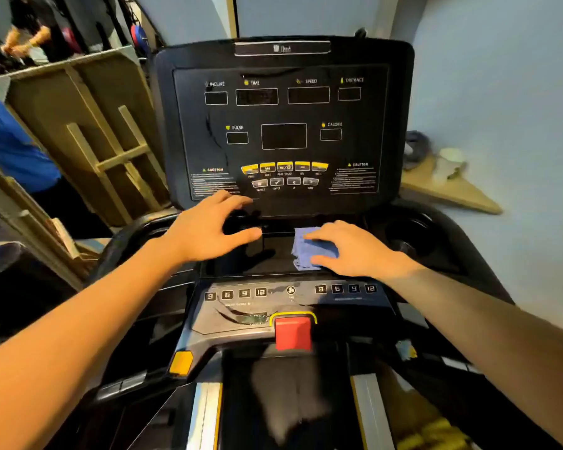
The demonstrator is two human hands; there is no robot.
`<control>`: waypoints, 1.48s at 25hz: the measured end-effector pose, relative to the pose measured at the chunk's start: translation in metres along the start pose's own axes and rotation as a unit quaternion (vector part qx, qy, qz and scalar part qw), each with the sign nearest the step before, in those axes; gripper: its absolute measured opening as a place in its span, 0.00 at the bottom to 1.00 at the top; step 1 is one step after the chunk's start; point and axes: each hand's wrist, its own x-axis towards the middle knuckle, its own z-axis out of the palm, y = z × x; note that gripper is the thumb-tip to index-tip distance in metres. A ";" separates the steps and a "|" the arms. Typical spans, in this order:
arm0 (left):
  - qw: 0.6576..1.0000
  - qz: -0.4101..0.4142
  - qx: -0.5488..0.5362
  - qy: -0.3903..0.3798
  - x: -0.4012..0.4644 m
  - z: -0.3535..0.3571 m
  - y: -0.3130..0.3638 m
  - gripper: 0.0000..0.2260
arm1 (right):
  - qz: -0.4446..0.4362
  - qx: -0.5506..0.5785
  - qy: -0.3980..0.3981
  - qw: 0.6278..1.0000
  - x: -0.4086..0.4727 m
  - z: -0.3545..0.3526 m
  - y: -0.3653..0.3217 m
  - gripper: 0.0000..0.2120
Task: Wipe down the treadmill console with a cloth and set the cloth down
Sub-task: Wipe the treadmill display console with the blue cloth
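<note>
The black treadmill console [283,125] fills the middle of the view, with dark displays and yellow buttons. Below it lies a glossy black shelf [241,254]. A folded blue cloth [306,250] lies on that shelf. My right hand [351,248] rests on the cloth's right part, fingers and thumb around it. My left hand [208,228] hovers over the shelf's left side just under the console's lower edge, fingers spread and empty.
A red stop key [292,332] and number buttons [238,293] sit on the lower panel. A cup holder [410,235] lies to the right. Wooden frames [88,141] lean at left, beside a person in blue [10,141]. A wooden shelf [449,186] holds items by the wall.
</note>
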 end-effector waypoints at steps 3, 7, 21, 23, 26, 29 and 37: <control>0.999 -0.009 0.029 -0.018 -0.008 0.013 -0.004 0.37 | 0.014 -0.020 -0.018 1.000 -0.001 0.006 0.007 0.24; 0.998 -0.038 0.033 -0.038 -0.012 0.023 -0.011 0.36 | 0.016 -0.065 -0.051 0.996 0.008 0.010 0.008 0.08; 0.998 -0.029 0.030 -0.042 -0.002 0.004 -0.016 0.37 | 0.057 -0.093 -0.053 0.993 0.031 0.013 0.008 0.14; 0.998 -0.024 0.042 -0.035 0.004 -0.008 -0.017 0.39 | 0.058 -0.094 -0.067 0.992 0.038 -0.002 0.003 0.15; 0.997 -0.022 0.066 -0.019 0.015 -0.029 -0.020 0.38 | 0.058 -0.030 -0.019 0.998 0.042 -0.038 0.000 0.18; 0.995 -0.021 0.093 -0.001 0.026 -0.054 -0.021 0.37 | 0.049 0.011 0.050 0.997 0.047 -0.087 -0.002 0.18; 0.979 -0.007 0.167 0.118 0.074 -0.141 -0.034 0.37 | 0.041 -0.004 0.329 0.943 0.075 -0.262 -0.010 0.16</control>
